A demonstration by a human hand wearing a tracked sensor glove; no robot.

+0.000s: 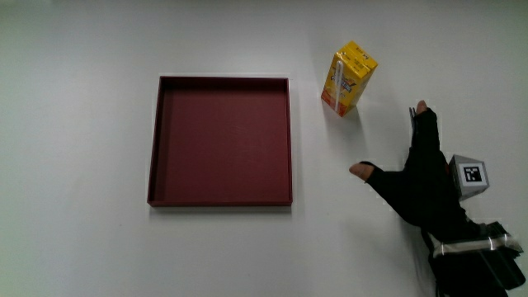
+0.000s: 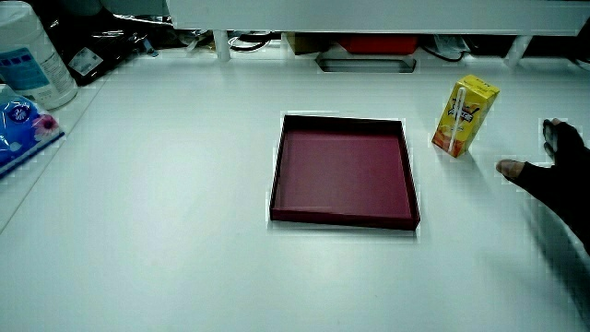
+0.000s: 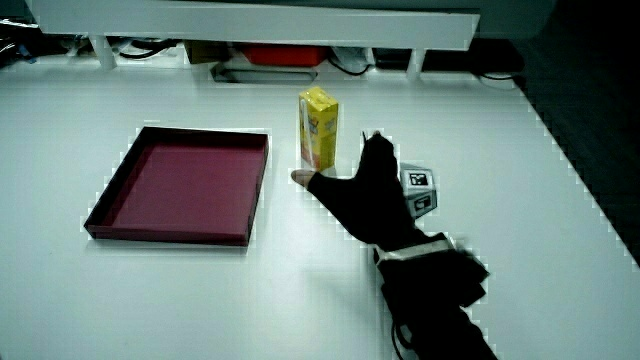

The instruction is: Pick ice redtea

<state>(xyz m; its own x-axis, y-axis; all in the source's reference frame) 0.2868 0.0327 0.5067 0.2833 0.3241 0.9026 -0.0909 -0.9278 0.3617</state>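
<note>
While the yellow ice redtea carton (image 1: 348, 78) stands upright on the white table (image 1: 82, 165), a little apart from a corner of the dark red tray (image 1: 219, 82), you have a clear way to it. Your hand (image 1: 417, 177) is near the carton and closer to you than it is, with the thumb and fingers spread wide and holding nothing. To do this step well, I think you should move the hand forward until the carton sits between the thumb and fingers, then squeeze its flat sides softly and lift it straight up, so it does not tip over. Nothing lies between the hand and the carton, so there is lots of room. Just keep away from the tray's rim as you go, and from the low partition (image 3: 250, 25) past the carton.
</note>
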